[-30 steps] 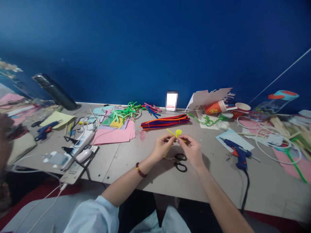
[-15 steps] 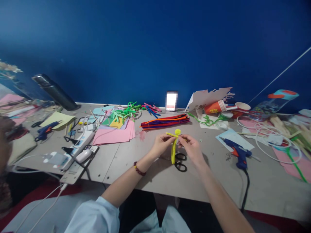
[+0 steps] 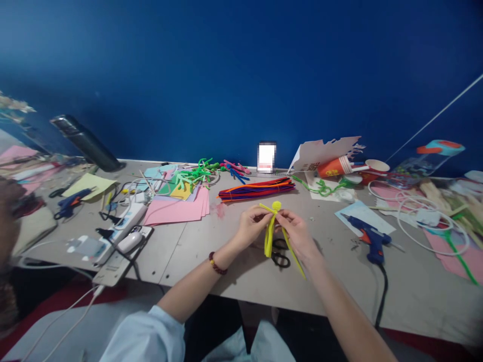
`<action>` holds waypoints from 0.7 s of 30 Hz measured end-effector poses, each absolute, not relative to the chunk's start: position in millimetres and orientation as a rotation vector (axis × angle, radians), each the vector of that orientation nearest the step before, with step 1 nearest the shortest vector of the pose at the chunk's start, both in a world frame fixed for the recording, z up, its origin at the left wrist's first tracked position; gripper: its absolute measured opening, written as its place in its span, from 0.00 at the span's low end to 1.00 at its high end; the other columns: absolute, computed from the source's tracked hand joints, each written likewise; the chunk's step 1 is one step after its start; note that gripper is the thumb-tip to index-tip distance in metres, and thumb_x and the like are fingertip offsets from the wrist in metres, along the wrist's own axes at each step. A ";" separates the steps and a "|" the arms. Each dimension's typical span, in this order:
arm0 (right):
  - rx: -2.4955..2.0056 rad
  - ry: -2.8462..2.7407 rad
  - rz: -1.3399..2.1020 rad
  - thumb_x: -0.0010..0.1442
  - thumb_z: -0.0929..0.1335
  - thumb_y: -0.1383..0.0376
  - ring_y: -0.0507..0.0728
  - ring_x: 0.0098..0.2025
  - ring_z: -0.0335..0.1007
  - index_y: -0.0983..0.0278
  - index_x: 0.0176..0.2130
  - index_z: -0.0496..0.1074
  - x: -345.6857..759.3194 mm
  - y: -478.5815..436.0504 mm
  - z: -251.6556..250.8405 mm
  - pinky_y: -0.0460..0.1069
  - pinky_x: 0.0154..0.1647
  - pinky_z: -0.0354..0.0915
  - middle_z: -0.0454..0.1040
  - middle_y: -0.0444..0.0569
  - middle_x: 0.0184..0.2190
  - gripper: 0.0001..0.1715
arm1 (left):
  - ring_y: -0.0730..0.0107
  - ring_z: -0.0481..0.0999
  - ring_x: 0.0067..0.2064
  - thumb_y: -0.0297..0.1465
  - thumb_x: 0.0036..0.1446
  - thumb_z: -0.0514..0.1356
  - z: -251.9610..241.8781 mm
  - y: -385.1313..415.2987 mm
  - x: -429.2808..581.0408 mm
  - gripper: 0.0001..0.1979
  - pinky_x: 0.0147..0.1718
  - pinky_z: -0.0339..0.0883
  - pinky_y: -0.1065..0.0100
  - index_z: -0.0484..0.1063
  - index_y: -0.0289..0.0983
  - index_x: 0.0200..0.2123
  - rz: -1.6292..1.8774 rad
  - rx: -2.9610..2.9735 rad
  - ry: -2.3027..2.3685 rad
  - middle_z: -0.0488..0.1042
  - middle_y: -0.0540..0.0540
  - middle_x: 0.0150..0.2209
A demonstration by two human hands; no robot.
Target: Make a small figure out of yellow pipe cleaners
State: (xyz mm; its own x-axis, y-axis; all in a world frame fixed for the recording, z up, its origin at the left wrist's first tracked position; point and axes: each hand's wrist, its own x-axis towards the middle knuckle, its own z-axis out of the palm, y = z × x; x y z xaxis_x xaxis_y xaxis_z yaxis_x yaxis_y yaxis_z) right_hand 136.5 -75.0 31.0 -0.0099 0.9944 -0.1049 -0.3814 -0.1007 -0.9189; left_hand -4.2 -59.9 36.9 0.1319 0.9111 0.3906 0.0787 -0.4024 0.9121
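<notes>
My left hand (image 3: 252,226) and my right hand (image 3: 298,232) both pinch a yellow pipe-cleaner figure (image 3: 270,232) just above the table. The figure has a small round coil at its top and looped strands hanging down. One long yellow strand runs down under my right hand toward the table's front edge. Black-handled scissors (image 3: 279,253) lie on the table right beneath the figure. A bundle of red, orange and purple pipe cleaners (image 3: 256,189) lies just beyond my hands.
A blue glue gun (image 3: 369,238) with its cord lies to the right. Pink paper sheets (image 3: 177,208), green pipe cleaners (image 3: 192,174), a power strip (image 3: 123,223), an orange cup (image 3: 334,166), white cable (image 3: 411,221) and a dark bottle (image 3: 86,142) crowd the table (image 3: 211,274). Someone's blurred form shows at far left.
The yellow figure's strands have swung down from under my hands and now hang over the scissors; one long strand now trails out below my right hand. Both hands have stayed in place.
</notes>
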 end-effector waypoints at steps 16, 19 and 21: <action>-1.039 -0.879 1.542 0.39 0.77 0.55 0.49 0.23 0.65 0.64 0.26 0.74 141.3 -73.2 26.9 0.45 0.25 0.63 0.71 0.43 0.21 0.19 | 0.76 0.68 0.28 0.34 0.48 0.64 28.2 -56.5 -0.3 0.08 0.28 0.62 0.73 0.74 0.33 0.26 1.249 1.370 1.006 0.73 0.48 0.27; -1.073 -0.942 1.535 0.39 0.77 0.53 0.48 0.22 0.63 0.65 0.25 0.73 145.4 -71.7 27.9 0.44 0.23 0.61 0.70 0.42 0.20 0.19 | 0.75 0.68 0.28 0.34 0.48 0.63 30.6 -57.8 -1.8 0.08 0.26 0.60 0.74 0.74 0.34 0.27 1.216 1.437 1.031 0.72 0.48 0.27; -1.096 -0.987 1.526 0.38 0.77 0.52 0.49 0.23 0.63 0.65 0.25 0.73 147.6 -70.8 29.1 0.45 0.23 0.61 0.70 0.42 0.20 0.20 | 0.75 0.69 0.29 0.34 0.50 0.63 31.8 -58.5 -2.7 0.08 0.25 0.59 0.74 0.75 0.34 0.28 1.216 1.518 1.045 0.72 0.48 0.27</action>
